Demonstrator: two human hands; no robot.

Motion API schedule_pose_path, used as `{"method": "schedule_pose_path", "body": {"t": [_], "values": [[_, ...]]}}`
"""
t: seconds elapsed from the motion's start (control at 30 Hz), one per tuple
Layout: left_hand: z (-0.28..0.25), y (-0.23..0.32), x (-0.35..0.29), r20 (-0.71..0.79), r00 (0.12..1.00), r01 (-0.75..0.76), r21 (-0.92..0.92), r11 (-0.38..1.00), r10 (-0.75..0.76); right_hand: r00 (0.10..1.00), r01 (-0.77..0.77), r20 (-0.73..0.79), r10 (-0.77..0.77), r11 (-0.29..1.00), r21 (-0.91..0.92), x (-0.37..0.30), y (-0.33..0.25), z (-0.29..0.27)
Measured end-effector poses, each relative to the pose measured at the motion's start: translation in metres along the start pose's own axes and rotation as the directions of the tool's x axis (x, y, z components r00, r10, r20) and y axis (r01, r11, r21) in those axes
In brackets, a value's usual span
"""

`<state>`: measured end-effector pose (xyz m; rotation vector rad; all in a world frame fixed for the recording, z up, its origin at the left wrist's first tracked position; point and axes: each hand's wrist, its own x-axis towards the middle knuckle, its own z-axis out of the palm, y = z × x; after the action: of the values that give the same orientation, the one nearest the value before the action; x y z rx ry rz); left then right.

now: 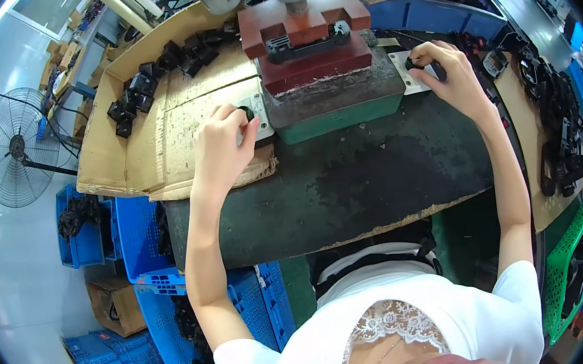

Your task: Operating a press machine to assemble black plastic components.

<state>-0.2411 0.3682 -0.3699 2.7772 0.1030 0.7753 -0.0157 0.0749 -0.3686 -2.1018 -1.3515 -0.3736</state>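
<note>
My left hand is closed, with curled fingers and thumb around a dark green push button on a metal plate. On the other side, my right hand curls its fingers and thumb over a dark push button on a matching plate. Between the hands stands a press with a reddish-brown upper block. Below it, a reddish-brown lower block rests on a dark base with a green side. A black, slotted part sits between the two blocks, partly hidden.
Several black blocky parts lie in an open cardboard box at the left. A dark worktop spans the front. Blue crates stand lower left, near a fan. Black parts and a green basket are at the right.
</note>
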Motion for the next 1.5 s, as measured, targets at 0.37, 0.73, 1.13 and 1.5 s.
{"method": "schedule_pose_path", "body": {"t": [0.37, 0.73, 1.13, 1.5], "values": [[0.004, 0.002, 0.0, -0.037, 0.999, -0.017, 0.061, 0.998, 0.019, 0.842, -0.475, -0.395, 0.367, 0.852, -0.22, -0.02, 0.091, -0.032], [0.014, -0.017, 0.025, -0.076, 0.962, 0.243, -0.201, 0.949, -0.263, 0.774, -0.631, -0.095, 0.626, 0.75, -0.199, -0.092, 0.218, -0.077], [0.043, -0.006, 0.119, 0.189, 0.98, 0.017, -0.405, 0.914, 0.065, 0.803, -0.581, -0.269, 0.531, 0.602, -0.548, -0.095, 0.196, -0.081], [0.042, 0.015, 0.103, -0.008, 0.999, 0.038, -0.601, 0.798, -0.053, 0.712, -0.667, -0.48, 0.512, 0.708, -0.234, -0.06, 0.161, -0.075]]}}
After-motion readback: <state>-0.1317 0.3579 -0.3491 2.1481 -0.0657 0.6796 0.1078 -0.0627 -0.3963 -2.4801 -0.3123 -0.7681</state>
